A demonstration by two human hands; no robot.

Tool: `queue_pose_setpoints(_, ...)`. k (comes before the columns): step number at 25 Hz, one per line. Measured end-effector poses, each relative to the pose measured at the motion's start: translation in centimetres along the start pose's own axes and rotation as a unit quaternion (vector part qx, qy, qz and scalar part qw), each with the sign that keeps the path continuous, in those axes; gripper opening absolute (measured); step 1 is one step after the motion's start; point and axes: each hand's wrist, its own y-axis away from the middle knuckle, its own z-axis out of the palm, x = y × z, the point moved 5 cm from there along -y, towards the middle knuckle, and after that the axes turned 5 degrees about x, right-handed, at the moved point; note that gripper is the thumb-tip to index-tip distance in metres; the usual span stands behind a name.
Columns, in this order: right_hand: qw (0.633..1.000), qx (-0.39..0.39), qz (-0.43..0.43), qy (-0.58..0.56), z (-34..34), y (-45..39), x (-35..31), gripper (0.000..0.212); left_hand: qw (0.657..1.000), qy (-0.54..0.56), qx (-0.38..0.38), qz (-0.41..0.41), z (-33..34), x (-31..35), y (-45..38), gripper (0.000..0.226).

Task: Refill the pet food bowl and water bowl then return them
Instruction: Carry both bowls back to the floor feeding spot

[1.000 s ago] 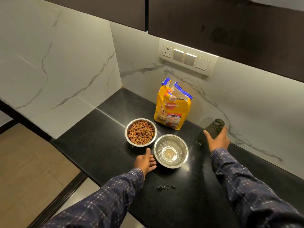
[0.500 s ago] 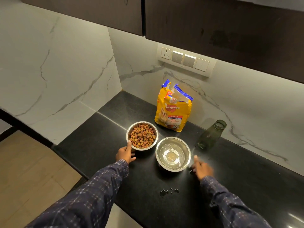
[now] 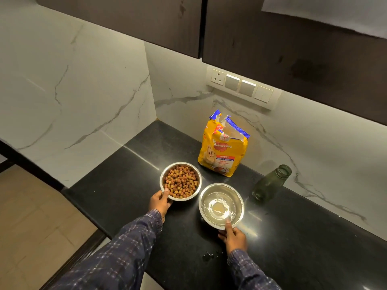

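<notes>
Both arms reach forward in checked sleeves over the black table (image 3: 117,197). The left hand (image 3: 160,203) grips the near-left rim of the food bowl (image 3: 180,181), thumb hooked over the edge, the other fingers curled beneath and out of sight. That steel bowl is heaped with brown kibble. The right hand (image 3: 233,237) pinches the near rim of the water bowl (image 3: 221,206), thumb pressed inside the lip, fingers closed under it. Water glints in the bottom. The bowls sit just beside each other. Behind them stands an opened yellow food bag (image 3: 223,152); a dark green bottle (image 3: 270,184) stands uncapped to the right. Small droplets (image 3: 208,255) lie near the right wrist.
</notes>
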Motion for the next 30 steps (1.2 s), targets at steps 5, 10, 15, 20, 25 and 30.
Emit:
queue_pose_setpoints(5,0.994,-0.001,0.019,-0.103,1.3,1.4,-1.4,0.022,0.999,0.037,0.004,-0.007,-3.2,-1.3,0.1,0.015)
queue_pose_setpoints(10,0.996,-0.016,-0.004,-0.086,4.7,2.8,-2.6,0.017,0.997,0.071,0.036,-0.001,-10.5,-1.1,0.8,0.021)
queue_pose_setpoints(15,0.996,-0.073,-0.053,0.005,11.6,6.5,-2.8,0.023,0.985,0.137,0.096,0.033,-22.1,-0.6,1.3,0.022)
queue_pose_setpoints(20,0.971,-0.165,-0.135,0.108,21.0,14.2,-2.2,0.038,0.96,0.215,0.158,0.086,-35.5,0.3,3.9,0.017)
queue_pose_setpoints(25,0.945,-0.232,-0.179,0.145,30.8,23.0,0.8,0.034,0.941,0.218,0.24,0.094,-49.5,-1.4,7.2,0.021)
queue_pose_setpoints(30,0.918,-0.303,-0.159,0.201,40.6,28.2,8.0,0.037,0.911,0.257,0.312,0.087,-63.3,-4.2,10.6,0.023)
